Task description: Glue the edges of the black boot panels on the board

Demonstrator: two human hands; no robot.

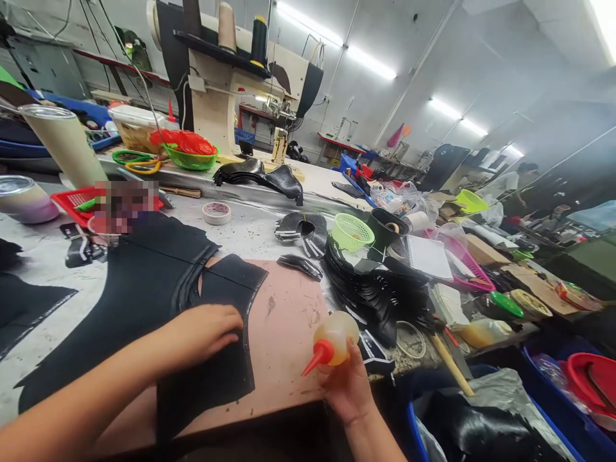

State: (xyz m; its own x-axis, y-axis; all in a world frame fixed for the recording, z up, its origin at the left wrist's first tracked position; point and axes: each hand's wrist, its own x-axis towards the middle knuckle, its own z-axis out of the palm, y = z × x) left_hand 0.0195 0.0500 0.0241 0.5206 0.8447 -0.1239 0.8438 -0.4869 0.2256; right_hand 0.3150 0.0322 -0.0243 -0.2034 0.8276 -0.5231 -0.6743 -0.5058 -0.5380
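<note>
Head cam, going left to right, using the pinkish board (pixel 289 314) as reference. Way off left of the board: a pale tumbler (pixel 72 144), plus a red basket (pixel 72 204) a bit closer in. Then a stack of big black panels (pixel 144 276), lying just left of the board. Next up, a smaller black piece (pixel 206 385) across the left part of the board, with the left hand (pixel 206 327) laid over it. Fingers loosely bent, but can't tell if actually pinching any material, what with the undersides hidden.

Beyond the board's far side: a roll of tape (pixel 216 213), and farther back a cream sewing machine (pixel 209 102).

Over the right part of the board, a squeeze bottle (pixel 342 327), kinda see-through and yellowish, red nozzle (pixel 320 354) tipped down and left toward bare board. Held in the right hand (pixel 349 388) near the board's front right corner, fingers and thumb wrapped round the bottle and opened only as wide as its body. Rounded end up past the thumb, nozzle poking out left of the grip.

Just right of the board: piled black leather pieces (pixel 359 285). Farther right, a wooden handle (pixel 452 366).
</note>
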